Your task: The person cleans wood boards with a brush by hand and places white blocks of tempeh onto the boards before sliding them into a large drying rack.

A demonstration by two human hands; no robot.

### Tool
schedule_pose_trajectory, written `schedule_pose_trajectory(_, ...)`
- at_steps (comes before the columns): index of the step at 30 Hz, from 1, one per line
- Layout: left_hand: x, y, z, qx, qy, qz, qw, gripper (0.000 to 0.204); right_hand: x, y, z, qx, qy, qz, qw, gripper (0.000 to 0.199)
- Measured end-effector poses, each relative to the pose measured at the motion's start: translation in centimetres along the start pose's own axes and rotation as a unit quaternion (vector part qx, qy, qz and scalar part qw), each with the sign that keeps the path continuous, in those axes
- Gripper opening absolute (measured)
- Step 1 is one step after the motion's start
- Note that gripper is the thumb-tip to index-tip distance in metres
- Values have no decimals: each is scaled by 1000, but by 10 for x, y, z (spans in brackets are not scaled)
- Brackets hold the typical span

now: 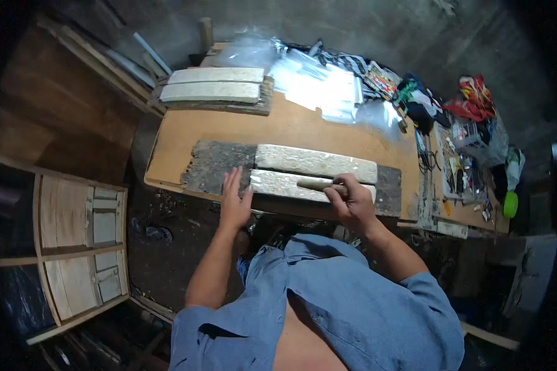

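Observation:
Two long whitish blocks with a rough, shiny surface lie side by side on a dark weathered board: the far block (315,161) and the near block (278,185). My right hand (353,201) is closed around a short brown stick-like tool (312,185), whose tip points left over the near block. Whether the tip touches the block I cannot tell. My left hand (234,201) rests with fingers stretched out on the dark board (220,164), by the left end of the near block. It holds nothing.
The light-brown table (179,133) carries a second board with two white blocks (213,83) at the back left. Clear plastic sheets (315,86) lie along the far side. To the right stand a tray of small tools (455,170) and a red cloth (473,99). Wooden frames (83,247) lean at left.

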State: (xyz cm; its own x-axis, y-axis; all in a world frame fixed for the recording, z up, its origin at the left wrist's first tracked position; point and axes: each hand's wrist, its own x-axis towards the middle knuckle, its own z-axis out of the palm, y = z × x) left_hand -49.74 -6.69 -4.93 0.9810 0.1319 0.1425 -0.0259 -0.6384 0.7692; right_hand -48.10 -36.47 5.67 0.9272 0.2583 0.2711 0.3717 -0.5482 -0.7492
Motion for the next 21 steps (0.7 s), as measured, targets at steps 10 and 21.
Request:
schedule_pose_trajectory(10, 9, -3, 13, -16, -12, -12, 1000, 62, -49, 35, -54, -6, 153, 118, 981, 23)
schedule_pose_trajectory(21, 12, -3, 14, -21, 3, -22, 1000, 64, -71, 41, -100, -60, 189, 163, 967, 19)
